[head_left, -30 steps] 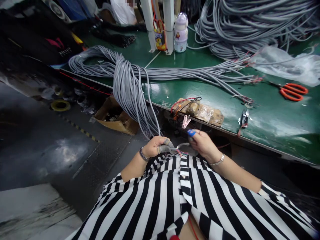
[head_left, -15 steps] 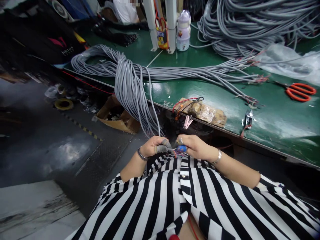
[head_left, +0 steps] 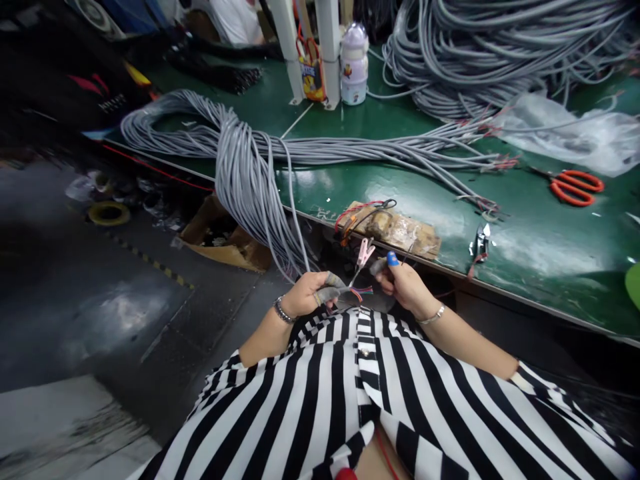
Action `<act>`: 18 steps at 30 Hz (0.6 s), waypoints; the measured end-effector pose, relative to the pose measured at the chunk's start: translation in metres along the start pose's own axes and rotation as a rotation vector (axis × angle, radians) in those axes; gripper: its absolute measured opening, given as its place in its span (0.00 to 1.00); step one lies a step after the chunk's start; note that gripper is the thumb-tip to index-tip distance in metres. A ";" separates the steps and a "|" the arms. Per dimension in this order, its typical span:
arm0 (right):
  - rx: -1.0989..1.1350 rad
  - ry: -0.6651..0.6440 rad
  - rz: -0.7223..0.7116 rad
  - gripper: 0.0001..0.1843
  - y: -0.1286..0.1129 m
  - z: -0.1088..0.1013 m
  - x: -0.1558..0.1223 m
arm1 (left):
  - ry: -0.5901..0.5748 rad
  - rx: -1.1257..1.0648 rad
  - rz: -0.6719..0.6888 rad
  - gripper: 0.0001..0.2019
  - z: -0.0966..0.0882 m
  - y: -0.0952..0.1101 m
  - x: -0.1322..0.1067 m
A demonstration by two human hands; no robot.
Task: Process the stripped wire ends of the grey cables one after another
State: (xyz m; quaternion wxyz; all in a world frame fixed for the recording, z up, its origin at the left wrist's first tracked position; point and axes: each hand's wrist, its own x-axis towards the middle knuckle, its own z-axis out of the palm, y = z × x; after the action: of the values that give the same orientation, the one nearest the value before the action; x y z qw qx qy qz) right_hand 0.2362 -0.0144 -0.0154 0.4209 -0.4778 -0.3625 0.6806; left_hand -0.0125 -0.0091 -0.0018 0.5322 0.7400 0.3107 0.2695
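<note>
Head view looks down over a striped shirt [head_left: 350, 393] to both hands, held close together just below the near edge of the green table [head_left: 540, 247]. Left hand [head_left: 310, 293] is closed in a fist around the end of a grey cable [head_left: 299, 248], its fingertips capped in grey covers. The cable rises from that fist to a thick bundle of grey cables [head_left: 245, 173] that drapes over the table edge. Short coloured wires [head_left: 364, 291] fan out of the cable end to the right of the left hand, in the gap between the two hands. Right hand [head_left: 406, 285] sits just beside those wires, fingers curled, thumb and forefinger drawn together, one tip wearing a blue cover [head_left: 393, 259]; whether a strand lies between them is too small to tell. A pink clip [head_left: 363, 252] hangs just above the wires, below a taped block [head_left: 400, 230] at the table edge. Orange scissors [head_left: 575, 187] lie well apart, far right.
</note>
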 end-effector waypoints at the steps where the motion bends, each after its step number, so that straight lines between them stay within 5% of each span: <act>1: 0.012 -0.033 0.002 0.34 -0.003 0.001 0.003 | 0.049 0.000 -0.011 0.17 0.002 0.000 0.002; 8: 0.066 -0.168 0.019 0.32 -0.009 0.017 0.024 | 0.283 0.044 0.047 0.16 0.017 -0.002 0.019; 18: 0.093 0.163 -0.240 0.31 0.017 0.026 0.034 | 0.348 0.017 0.043 0.16 0.024 -0.008 0.022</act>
State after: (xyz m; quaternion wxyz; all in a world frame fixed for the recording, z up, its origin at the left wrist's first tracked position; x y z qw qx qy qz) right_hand 0.2008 0.0078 -0.0344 0.5488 -0.4647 -0.3498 0.6004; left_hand 0.0180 -0.0056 -0.0149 0.4581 0.6932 0.3844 0.4023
